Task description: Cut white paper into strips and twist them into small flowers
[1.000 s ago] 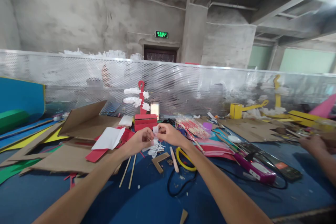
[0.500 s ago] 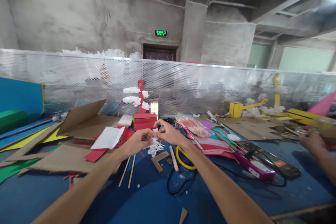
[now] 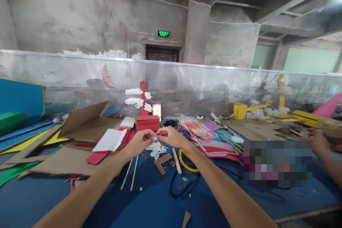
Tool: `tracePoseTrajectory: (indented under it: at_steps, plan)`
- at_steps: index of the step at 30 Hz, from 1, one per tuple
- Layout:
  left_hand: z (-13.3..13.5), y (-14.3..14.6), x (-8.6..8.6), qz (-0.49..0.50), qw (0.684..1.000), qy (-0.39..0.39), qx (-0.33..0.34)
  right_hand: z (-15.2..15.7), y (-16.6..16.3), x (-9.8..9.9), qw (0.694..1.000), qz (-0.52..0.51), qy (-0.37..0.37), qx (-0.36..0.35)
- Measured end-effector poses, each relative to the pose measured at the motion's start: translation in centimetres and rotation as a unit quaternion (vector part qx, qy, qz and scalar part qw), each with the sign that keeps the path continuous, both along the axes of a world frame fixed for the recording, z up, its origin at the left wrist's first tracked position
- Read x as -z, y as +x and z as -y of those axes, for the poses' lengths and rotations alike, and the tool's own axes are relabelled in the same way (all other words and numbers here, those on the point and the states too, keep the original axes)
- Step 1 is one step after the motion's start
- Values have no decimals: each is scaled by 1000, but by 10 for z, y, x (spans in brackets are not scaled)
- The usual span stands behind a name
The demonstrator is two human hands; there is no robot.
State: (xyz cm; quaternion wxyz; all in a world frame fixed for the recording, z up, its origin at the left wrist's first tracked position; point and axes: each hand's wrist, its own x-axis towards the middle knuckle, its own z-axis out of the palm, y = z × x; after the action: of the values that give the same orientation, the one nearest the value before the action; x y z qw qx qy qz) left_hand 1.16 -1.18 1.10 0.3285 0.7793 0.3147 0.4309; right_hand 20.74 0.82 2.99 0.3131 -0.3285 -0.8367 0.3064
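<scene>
In the head view, a small white piece of thin, paper-like material [image 3: 155, 139] sits between the hands, just in front of the red box-shaped block [image 3: 148, 124]. The left hand [image 3: 141, 141] and right hand [image 3: 171, 138] seem to pinch it at the fingertips. It looks light, soft, easily torn, best held by its ends. Half a second ago the right forefinger arched higher; now it lies flatter.

Two near hands [image 3: 139, 141] — one exit sign [image 3: 163, 34]
</scene>
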Motion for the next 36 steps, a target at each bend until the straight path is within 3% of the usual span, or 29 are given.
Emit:
tracePoseTrajectory:
  at_steps: [7, 12, 23, 29, 36]
  plan:
    - [-3, -1, 0, 26, 999, 8, -27, 1, -2, 2, 999, -14, 1, -37]
    - [-4, -1, 0, 36, 999, 15, -33, 3, -5, 2, 1000, -13, 7, -10]
    - [-11, -3, 4, 75, 996, 8, -39, 7, -7, -4, 991, 58, 113, 43]
    - [-9, -2, 3, 76, 996, 21, -49, 16, -12, -8, 992, 64, 106, 22]
    - [-6, 0, 1, 62, 995, 44, -66, 11, -14, 0, 992, 51, 98, 53]
